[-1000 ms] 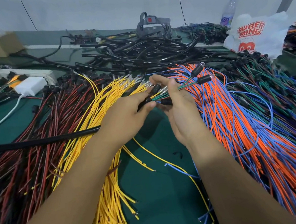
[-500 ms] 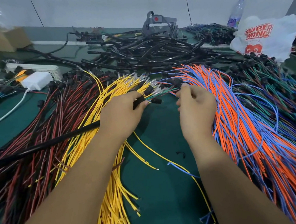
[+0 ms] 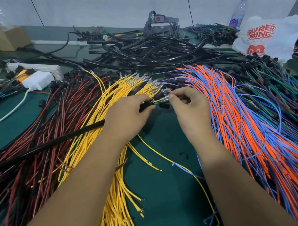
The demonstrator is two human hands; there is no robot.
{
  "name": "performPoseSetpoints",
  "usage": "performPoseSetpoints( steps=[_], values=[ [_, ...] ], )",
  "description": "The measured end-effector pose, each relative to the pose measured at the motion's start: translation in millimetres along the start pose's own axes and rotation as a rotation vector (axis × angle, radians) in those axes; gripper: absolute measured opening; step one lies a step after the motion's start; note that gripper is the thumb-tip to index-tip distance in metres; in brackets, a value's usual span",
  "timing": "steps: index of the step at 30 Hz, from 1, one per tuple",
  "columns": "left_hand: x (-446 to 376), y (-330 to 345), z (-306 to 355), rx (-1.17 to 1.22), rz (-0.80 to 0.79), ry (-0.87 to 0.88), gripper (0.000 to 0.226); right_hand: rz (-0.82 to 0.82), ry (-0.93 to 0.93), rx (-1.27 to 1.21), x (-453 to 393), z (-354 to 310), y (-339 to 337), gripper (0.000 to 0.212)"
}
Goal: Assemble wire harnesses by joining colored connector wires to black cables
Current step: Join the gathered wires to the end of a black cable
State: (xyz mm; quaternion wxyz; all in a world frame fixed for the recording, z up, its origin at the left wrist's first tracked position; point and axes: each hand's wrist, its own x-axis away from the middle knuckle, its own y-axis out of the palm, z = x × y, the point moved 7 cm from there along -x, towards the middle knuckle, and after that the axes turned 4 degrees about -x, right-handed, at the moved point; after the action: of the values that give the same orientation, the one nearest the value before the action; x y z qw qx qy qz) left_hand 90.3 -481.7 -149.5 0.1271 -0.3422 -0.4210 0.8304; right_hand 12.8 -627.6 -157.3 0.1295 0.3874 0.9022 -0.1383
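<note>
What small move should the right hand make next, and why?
Probably slide the terminal pinched in the right hand into a connector at the end of the black cable that the left hand grips: the two hands already meet there, tips nearly touching.

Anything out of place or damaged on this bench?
Nothing looks damaged. A few loose yellow wires and one blue wire lie strayed from their bundles on the green mat, between the forearms.
</note>
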Motion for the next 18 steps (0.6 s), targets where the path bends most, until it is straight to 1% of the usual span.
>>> performPoseSetpoints(
  steps=[4,7,10,14,18],
  values=[
    [0,1,-1,0.002,-0.016,-0.017,0.019,0.016,-0.104,-0.039,3,-12,0,0.018],
    [0,1,0,0.009,-0.015,0.005,0.021,-0.045,-0.151,-0.021,4,-16,3,0.019],
    [1,0,2,0.019,-0.01,0.028,0.022,-0.094,-0.148,0.01,4,-15,7,0.023],
    [1,0,3,0.012,-0.002,0.047,0.022,-0.119,-0.151,0.074,5,-14,10,0.03],
    [2,-8,7,0.026,0.096,0.066,0.025,-0.082,-0.127,0.043,6,-14,8,0.029]
  ],
)
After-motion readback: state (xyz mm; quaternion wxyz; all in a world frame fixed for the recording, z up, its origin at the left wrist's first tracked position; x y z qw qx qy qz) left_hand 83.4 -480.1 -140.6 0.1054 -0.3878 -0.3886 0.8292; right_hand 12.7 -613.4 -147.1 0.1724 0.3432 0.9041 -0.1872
